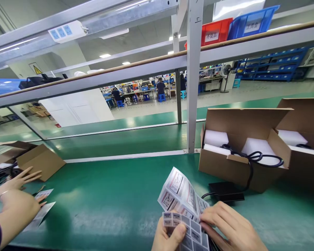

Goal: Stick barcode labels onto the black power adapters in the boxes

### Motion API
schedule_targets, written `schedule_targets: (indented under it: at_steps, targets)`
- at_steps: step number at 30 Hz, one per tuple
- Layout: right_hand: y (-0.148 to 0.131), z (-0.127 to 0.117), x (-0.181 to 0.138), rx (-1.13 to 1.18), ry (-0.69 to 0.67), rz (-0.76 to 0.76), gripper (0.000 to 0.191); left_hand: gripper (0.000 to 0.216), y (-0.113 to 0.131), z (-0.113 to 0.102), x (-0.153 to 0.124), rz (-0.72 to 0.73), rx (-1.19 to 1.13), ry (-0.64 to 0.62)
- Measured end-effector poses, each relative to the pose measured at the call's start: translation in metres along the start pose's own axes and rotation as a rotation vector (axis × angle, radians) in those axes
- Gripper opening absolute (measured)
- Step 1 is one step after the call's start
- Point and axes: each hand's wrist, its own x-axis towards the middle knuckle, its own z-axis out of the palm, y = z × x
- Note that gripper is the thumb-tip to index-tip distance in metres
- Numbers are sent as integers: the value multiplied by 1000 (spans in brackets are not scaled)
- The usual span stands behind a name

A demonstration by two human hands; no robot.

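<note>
My left hand [169, 234] is closed, its thumb pressed on a sheet of small silver-grey labels [196, 236]. Behind that sheet stands a larger white sheet of printed stickers [180, 190], slightly curled, with red and black print and small drawings. My right hand [231, 225] pinches the right edge of the sheets with thumb and fingers; exactly what lies between the fingertips is partly hidden. Just beyond my right hand a black power adapter [226, 191] lies on the green bench, its cable running up to an open cardboard box [225, 166].
White foam blocks [216, 137] and a looped black cable [261, 158] sit in the box. A second open box [306, 170] stands right. At left, a co-worker's hands [18, 183] are near papers [43, 212] and another carton [40, 162]. A metal post [193, 76] rises behind the bench.
</note>
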Motion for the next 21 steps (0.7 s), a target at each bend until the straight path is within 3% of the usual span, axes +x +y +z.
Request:
schedule_targets:
  at_steps: [4, 7, 10, 13, 15, 17, 19, 21]
  targets:
    - [8, 8, -3, -164, 47, -76, 22, 45, -2, 13, 15, -85, -209, -63]
    - [14, 17, 8, -197, 127, -71, 26, 46, 4, 22, 37, -133, -241, -59]
    - [23, 21, 18, -227, 229, -151, 27, 53, 14, 25, 80, -159, -134, -34]
    - [48, 11, 12, -192, 232, -263, 20, 54, 26, 19, 136, -149, -8, -31]
    - [75, -1, -1, -177, 162, -220, 17, 49, 37, 11, 165, -159, 93, -63]
    - [103, -12, -18, -231, 17, -129, 31, 46, 51, 0, 180, -155, 218, -101]
    - [126, -19, -36, -315, -159, -100, 57, 48, 66, -10, 178, -104, 314, -93]
    - [141, -21, -52, -382, -262, -137, 65, 55, 75, -16, 164, -53, 354, -62]
